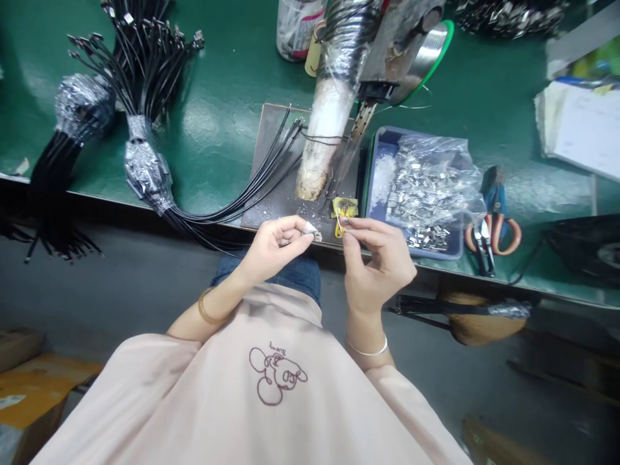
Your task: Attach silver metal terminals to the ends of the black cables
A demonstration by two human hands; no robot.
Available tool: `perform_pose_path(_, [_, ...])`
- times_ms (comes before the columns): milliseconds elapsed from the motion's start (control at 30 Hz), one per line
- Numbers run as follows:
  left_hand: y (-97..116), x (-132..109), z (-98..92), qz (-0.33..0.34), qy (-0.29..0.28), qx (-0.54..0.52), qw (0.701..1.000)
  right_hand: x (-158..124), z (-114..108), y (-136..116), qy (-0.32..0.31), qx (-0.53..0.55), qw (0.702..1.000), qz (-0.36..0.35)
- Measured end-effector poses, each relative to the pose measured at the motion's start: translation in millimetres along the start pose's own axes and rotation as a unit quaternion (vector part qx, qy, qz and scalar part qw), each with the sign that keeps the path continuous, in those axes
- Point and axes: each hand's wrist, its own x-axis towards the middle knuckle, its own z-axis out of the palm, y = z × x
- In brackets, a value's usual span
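My left hand (278,248) is closed in a pinch at the bench's front edge. A small silvery piece (318,237), which looks like a metal connector, sits at its fingertips, and a white wrap covers one fingertip. To its right, my right hand (378,255) pinches a thin pale stick (338,214), too small to make out further. Just beyond the right fingertips lies a yellow pad (345,206) with a yellow piece (338,230) beside it. Both hands are above the front of a dark board (271,142), apart from each other.
A wrapped bundle of black cables (148,161) lies at left, its ends reaching the board. A soldering stand (365,123) and white-wrapped tube (329,110) rise ahead. At right are a blue tray (453,250) of metal shells, pliers (504,232) and a solder spool (431,55).
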Motion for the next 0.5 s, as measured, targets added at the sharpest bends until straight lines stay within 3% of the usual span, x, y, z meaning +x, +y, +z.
perform_pose_path(100, [0.8,1.3,-0.7,-0.009,-0.002,-0.011,1.0,-2.1,-1.1,-0.3,-0.013,0.049,0.999,0.018])
perform_pose_path(267, [0.8,3.6,-1.4,-0.006,-0.021,-0.017,1.0,-3.8,-0.5,-2.2,-0.051,0.034,0.996,-0.065])
perform_pose_path(400, [0.5,4.0,-1.7,-0.015,-0.022,-0.022,0.999,-1.9,1.6,-0.2,-0.001,0.087,0.995,0.041])
perform_pose_path(500, [2.6,3.8,-1.2,-0.036,-0.014,-0.012,0.999,-2.0,1.9,1.2,-0.036,0.116,0.99,0.076])
